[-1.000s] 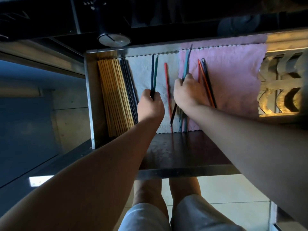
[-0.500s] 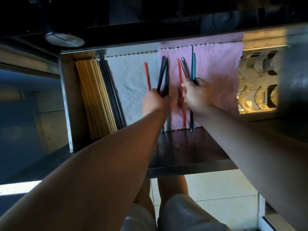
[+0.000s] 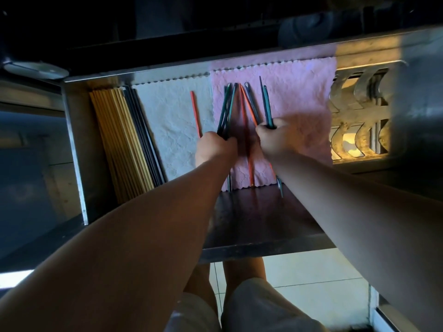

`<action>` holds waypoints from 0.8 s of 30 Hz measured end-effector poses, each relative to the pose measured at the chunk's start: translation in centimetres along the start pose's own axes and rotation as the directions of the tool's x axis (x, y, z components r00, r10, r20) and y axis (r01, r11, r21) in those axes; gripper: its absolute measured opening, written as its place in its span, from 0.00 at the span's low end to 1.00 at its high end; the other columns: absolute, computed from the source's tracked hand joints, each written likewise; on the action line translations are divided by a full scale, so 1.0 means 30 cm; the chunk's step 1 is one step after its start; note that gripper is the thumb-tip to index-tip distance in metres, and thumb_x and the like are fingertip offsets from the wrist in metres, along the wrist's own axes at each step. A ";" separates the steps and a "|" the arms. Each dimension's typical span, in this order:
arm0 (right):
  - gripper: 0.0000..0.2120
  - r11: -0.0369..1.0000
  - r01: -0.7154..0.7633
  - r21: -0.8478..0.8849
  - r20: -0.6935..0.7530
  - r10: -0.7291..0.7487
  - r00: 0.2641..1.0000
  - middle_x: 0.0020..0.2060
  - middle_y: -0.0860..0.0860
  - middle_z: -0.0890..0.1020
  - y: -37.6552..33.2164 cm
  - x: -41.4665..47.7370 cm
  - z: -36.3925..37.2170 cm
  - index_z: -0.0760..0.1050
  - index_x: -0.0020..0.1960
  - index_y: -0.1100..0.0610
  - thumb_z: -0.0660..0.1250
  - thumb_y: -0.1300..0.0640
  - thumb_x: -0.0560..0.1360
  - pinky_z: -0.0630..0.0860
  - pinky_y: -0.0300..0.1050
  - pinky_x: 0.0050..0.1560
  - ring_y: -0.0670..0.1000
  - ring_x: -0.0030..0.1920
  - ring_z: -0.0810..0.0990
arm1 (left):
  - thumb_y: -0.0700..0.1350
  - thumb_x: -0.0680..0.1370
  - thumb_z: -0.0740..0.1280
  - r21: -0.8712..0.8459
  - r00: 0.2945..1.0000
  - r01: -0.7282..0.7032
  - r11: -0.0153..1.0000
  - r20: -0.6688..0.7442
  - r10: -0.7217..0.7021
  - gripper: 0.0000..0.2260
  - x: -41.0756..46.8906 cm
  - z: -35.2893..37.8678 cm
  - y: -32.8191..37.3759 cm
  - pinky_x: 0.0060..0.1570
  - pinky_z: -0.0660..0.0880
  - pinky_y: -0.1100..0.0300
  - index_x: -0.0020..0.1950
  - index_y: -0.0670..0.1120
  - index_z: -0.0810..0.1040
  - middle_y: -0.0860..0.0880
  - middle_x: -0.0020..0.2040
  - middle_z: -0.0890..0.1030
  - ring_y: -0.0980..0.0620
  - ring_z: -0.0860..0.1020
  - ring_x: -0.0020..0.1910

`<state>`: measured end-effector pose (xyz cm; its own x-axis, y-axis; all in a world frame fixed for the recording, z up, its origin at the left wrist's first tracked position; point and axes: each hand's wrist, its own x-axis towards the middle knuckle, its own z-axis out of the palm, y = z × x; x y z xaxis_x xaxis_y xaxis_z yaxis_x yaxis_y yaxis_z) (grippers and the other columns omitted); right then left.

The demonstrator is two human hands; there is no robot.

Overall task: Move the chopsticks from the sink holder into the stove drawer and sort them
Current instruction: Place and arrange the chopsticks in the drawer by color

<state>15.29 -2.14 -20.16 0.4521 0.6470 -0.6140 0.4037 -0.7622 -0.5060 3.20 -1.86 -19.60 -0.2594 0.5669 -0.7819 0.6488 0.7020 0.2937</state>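
The open metal drawer (image 3: 74, 144) is lined with a white cloth (image 3: 175, 121) and a pink cloth (image 3: 299, 92). My left hand (image 3: 215, 149) grips several dark teal chopsticks (image 3: 227, 104) that fan upward over the pink cloth's left edge. My right hand (image 3: 275, 137) grips a dark and a teal chopstick (image 3: 266, 104). Between the hands lie orange chopsticks (image 3: 244, 116) and a dark one. A single orange chopstick (image 3: 195, 111) lies alone on the white cloth. A row of yellow wooden chopsticks (image 3: 115, 135) and black chopsticks (image 3: 141, 130) fills the drawer's left side.
A perforated metal panel (image 3: 357, 116) stands at the drawer's right. The drawer's dark front ledge (image 3: 259, 221) lies below the cloths. A dark counter edge overhangs the drawer's top. My knees and a tiled floor (image 3: 311, 271) show underneath.
My left hand has carried its teal chopsticks rightward from the white cloth onto the pink cloth. My right hand has shifted right, now gripping two chopsticks apart from the orange ones.
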 end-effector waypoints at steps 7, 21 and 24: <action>0.14 0.941 0.093 -0.326 -0.054 -0.117 0.992 0.52 0.56 0.82 -0.026 0.011 -0.021 0.75 0.60 0.59 0.65 0.56 0.76 0.65 0.39 0.41 0.56 0.52 0.79 | 0.48 0.79 0.57 0.033 0.991 -0.102 0.994 -0.089 0.104 0.13 -0.037 -0.041 -0.008 0.43 0.68 0.55 0.56 0.42 0.74 0.44 0.47 0.76 0.43 0.73 0.44; 0.18 0.915 0.101 -0.391 0.017 -0.102 0.995 0.52 0.58 0.82 -0.051 0.038 -0.047 0.76 0.59 0.62 0.65 0.52 0.75 0.71 0.44 0.46 0.59 0.53 0.80 | 0.53 0.83 0.55 -0.080 0.978 -0.003 0.997 -0.206 -0.014 0.20 -0.012 -0.078 -0.088 0.50 0.70 0.55 0.58 0.38 0.76 0.39 0.59 0.74 0.39 0.76 0.55; 0.16 0.910 0.135 -0.392 0.004 -0.145 0.989 0.44 0.54 0.77 -0.066 0.012 -0.075 0.75 0.58 0.62 0.62 0.52 0.77 0.63 0.40 0.43 0.55 0.46 0.75 | 0.52 0.84 0.54 -0.095 0.984 0.008 0.995 -0.178 -0.025 0.20 -0.003 -0.073 -0.076 0.52 0.71 0.55 0.60 0.38 0.76 0.40 0.60 0.73 0.40 0.77 0.51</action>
<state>16.44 -0.37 -18.02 0.3859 0.7504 -0.5367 0.7397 -0.5993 -0.3060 0.19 -2.57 -18.99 -0.3989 0.6170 -0.6784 0.5759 0.7443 0.3382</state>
